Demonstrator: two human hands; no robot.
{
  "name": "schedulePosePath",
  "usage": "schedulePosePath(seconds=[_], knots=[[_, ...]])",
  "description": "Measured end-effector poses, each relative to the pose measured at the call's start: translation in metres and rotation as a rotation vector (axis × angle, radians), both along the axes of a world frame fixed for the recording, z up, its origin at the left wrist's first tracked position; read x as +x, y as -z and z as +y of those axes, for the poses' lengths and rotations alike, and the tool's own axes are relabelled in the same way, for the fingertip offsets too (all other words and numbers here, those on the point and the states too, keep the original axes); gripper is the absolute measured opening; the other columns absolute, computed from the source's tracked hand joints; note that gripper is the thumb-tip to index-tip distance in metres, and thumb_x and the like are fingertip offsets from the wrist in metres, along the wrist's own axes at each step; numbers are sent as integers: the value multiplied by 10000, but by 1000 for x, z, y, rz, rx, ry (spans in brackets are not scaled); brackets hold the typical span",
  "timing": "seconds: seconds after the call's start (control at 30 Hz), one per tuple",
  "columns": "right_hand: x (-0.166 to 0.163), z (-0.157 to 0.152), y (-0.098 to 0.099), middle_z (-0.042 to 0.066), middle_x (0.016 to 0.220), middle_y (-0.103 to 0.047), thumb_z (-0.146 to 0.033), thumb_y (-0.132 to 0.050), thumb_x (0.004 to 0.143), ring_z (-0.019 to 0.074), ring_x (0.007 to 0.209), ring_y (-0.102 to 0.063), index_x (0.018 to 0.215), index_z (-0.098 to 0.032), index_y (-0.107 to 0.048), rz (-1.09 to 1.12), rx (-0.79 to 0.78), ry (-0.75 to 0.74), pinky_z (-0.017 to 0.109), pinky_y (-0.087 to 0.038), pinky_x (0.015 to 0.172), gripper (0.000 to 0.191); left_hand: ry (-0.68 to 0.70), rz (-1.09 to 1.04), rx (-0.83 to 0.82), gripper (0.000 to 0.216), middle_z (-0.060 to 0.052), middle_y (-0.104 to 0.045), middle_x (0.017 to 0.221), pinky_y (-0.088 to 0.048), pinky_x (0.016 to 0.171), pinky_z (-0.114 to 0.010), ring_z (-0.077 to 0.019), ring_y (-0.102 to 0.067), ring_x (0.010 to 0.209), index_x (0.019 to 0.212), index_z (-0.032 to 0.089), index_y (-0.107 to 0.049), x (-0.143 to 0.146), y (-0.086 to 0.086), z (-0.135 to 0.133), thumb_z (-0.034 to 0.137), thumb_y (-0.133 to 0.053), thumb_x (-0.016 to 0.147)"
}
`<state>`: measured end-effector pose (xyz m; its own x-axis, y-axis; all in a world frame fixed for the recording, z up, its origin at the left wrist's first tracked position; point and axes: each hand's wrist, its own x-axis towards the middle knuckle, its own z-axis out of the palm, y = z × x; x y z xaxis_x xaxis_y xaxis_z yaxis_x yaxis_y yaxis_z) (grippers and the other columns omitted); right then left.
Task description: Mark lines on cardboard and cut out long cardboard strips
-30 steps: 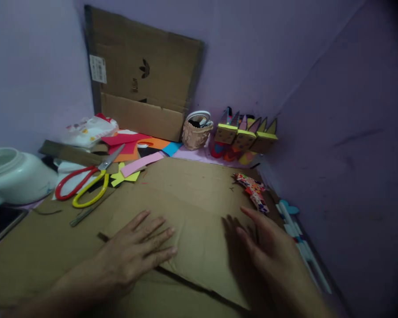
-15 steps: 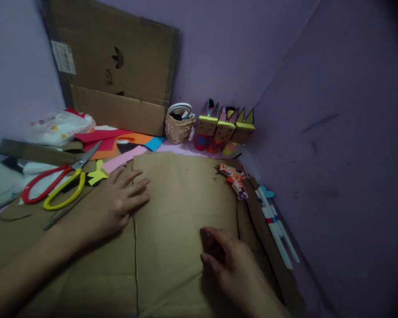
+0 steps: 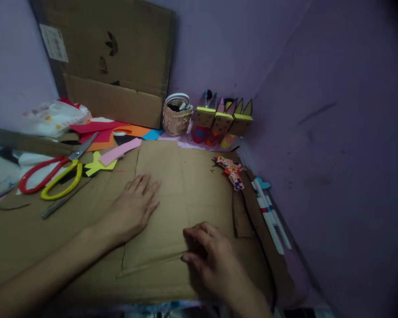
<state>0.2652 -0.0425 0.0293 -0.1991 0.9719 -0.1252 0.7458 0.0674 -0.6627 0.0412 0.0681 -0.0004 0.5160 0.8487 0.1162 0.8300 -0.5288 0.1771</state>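
My left hand lies flat, fingers stretched out, on a loose brown cardboard sheet that rests on a larger cardboard layer covering the surface. My right hand sits at the sheet's near edge with its fingers curled down onto the cardboard; I cannot see anything held inside them. A small patterned paper figure lies at the sheet's far right corner.
Red and yellow scissors and coloured paper scraps lie at the left. A big cardboard panel leans on the back wall beside a woven basket and three paper-block figures. Several white pens lie along the right wall.
The loose sheet has been turned and slid towards me. My left hand moved from the sheet's left edge onto its middle; my right hand curled its fingers at the near edge.
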Motion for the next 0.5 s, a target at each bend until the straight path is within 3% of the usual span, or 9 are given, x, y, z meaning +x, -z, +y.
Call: schedulePosePath(seconds=[0.13,0.2,0.3,0.4,0.5], knots=[[5,-3,18,88,957,-654,-231,-691,793,227,880,-635,1102,-172,-638,60,189,-79,351,-528,746,319,16,-70,29,469,-242,-411,1444,-342,1061,-594,-394,-369,1346,1348,123,-499,-3,-4,-2,325,-399,936],[11,-3,30,86,960,-667,-271,-690,798,217,871,-653,1124,-181,-627,84,317,-102,326,-545,733,343,25,-102,51,433,-192,-466,1422,-375,1066,-539,-334,-422,1324,1309,147,-538,-5,-8,-4,307,-401,931],[17,0,43,65,934,-685,-308,-711,785,197,840,-674,1132,-217,-630,81,385,-141,285,-562,706,368,-31,-205,103,369,-113,-606,1284,-436,1046,-399,-219,-530,1225,1175,163,-625,-16,-18,0,274,-380,923],[21,3,49,57,912,-699,-328,-726,770,196,822,-688,1125,-242,-644,63,427,-176,278,-571,698,375,-244,-320,162,318,-72,-691,1054,-523,905,-299,-170,-630,1026,1023,167,-662,-37,-29,14,266,-382,910],[22,5,51,55,908,-709,-337,-724,768,203,816,-694,1110,-264,-655,64,439,-171,282,-575,693,357,-535,-376,222,291,-64,-695,1001,-542,828,-317,-197,-654,935,1002,158,-659,-63,-43,28,284,-420,892]])
